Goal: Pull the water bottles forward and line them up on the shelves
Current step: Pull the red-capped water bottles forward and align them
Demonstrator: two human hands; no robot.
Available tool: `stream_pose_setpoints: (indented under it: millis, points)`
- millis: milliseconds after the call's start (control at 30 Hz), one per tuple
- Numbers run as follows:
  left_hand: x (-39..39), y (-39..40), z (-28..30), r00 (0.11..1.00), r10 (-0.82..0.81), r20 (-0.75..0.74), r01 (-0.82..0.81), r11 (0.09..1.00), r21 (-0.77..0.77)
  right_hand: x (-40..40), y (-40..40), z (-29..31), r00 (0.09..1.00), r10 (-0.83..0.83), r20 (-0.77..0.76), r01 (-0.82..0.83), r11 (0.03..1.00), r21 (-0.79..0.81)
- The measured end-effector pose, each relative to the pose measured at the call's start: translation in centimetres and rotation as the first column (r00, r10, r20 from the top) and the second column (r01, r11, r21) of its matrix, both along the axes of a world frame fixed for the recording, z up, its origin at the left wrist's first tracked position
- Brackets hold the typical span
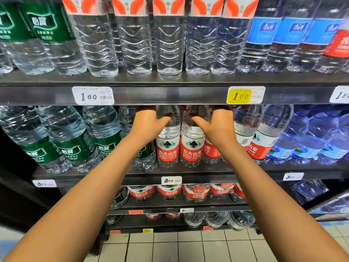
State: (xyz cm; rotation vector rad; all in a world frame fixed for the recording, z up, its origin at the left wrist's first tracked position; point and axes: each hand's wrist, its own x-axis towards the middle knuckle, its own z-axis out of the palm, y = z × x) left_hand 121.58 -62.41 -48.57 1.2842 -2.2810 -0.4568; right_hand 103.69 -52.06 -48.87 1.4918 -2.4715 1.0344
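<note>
Fingers of the left hand (149, 122) curl around the shoulder of one red-labelled bottle (167, 146), the thumb across its front and the fingertips hidden behind it under the shelf edge. The right hand (215, 127) grips the neighbouring red-labelled bottle (192, 148) the same way — thumb pointing inward over the neck slope, the other fingers wrapped out of sight. Both bottles stand upright, side by side and touching, in the middle shelf (188, 173), between green-labelled bottles (71, 148) to the left and more red-labelled ones (258, 142) to the right.

The step in hand looks like drawing this pair to the front lip. To do it well, I would pull low and level rather than from the top — a high grip on a tall full bottle tends to tip it forward. Sliding the bases along the shelf, both at one pace, should keep the labels facing out and the pair square. Stopping just behind the price tag (171, 180) would set them in line with their neighbours.
</note>
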Motion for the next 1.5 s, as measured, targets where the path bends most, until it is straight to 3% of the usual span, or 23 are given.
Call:
stream_pose_setpoints:
  millis: [133, 333, 467, 667, 867, 1000, 1133, 1300, 1500]
  points:
    - [0.4, 1.5, 0.1, 0.98, -0.028, -0.196, 0.017, 0.998, -0.055, -1.0, 1.5, 0.5, 0.998, 0.022, 0.061, -0.011, 0.985, -0.174]
    - [1.0, 4.7, -1.5, 0.939, 0.011, -0.345, -0.09, 0.973, -0.215, -3.0, 5.0, 0.3, 0.995, 0.024, 0.095, 0.005, 0.956, -0.293]
    - [-0.5, 7.0, -2.6, 0.92, -0.072, -0.386, -0.015, 0.976, -0.219, -5.9, 7.7, -0.6, 0.991, 0.058, 0.12, -0.02, 0.956, -0.292]
    - [-6.0, 10.9, -3.1, 0.918, -0.059, -0.391, -0.008, 0.986, -0.166, -11.7, 10.8, -2.1, 0.989, 0.046, 0.141, -0.004, 0.959, -0.284]
    - [-12.5, 13.3, -2.4, 0.939, -0.044, -0.341, -0.013, 0.987, -0.163, -15.9, 11.9, -3.4, 0.983, 0.089, 0.163, -0.037, 0.954, -0.296]
    - [-14.8, 12.7, -1.4, 0.971, 0.04, -0.235, -0.092, 0.972, -0.216, -16.8, 10.7, -3.2, 0.995, 0.089, 0.051, -0.073, 0.962, -0.262]
    - [-16.8, 11.4, 0.2, 0.975, 0.181, -0.126, -0.199, 0.97, -0.142, -15.5, 8.9, -2.5, 1.0, 0.005, -0.022, -0.011, 0.964, -0.267]
    - [-17.8, 9.9, 1.3, 0.987, 0.109, -0.117, -0.114, 0.993, -0.031, -13.9, 7.4, -2.0, 0.995, -0.101, 0.018, 0.103, 0.973, -0.207]
    - [-19.3, 8.2, 1.4, 0.99, 0.086, 0.112, -0.103, 0.982, 0.156, -13.5, 5.4, -1.2, 0.997, -0.07, -0.007, 0.07, 0.997, 0.023]
